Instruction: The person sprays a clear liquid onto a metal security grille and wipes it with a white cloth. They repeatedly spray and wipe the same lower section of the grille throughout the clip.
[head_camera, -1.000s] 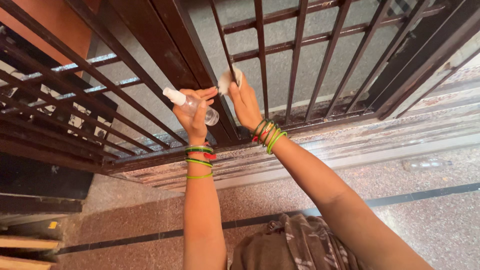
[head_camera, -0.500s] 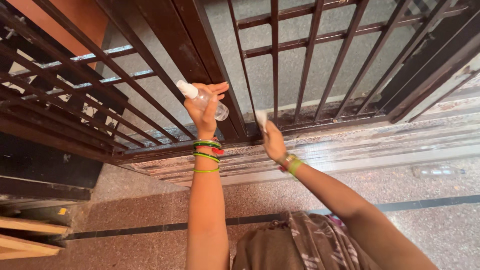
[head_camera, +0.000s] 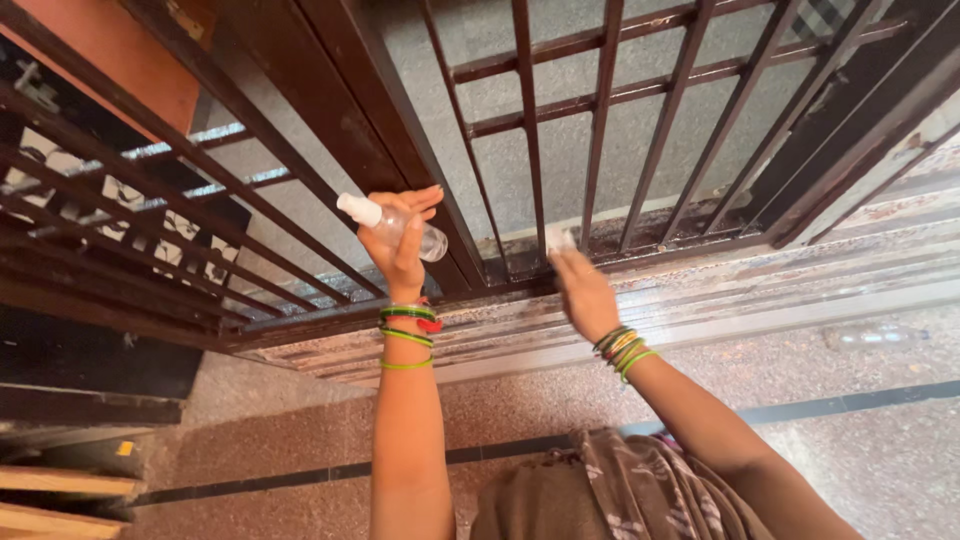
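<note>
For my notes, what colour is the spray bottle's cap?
White, on the clear spray bottle in the left hand; head view.

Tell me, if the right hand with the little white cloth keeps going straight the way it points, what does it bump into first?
Probably the dark metal gate. The right hand presses a white cloth toward the gate's bottom rail; depth is unclear.

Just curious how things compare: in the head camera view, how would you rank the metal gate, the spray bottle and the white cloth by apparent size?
1. metal gate, largest by far.
2. spray bottle in the left hand.
3. white cloth, mostly hidden by the right hand, so unsure.
</note>
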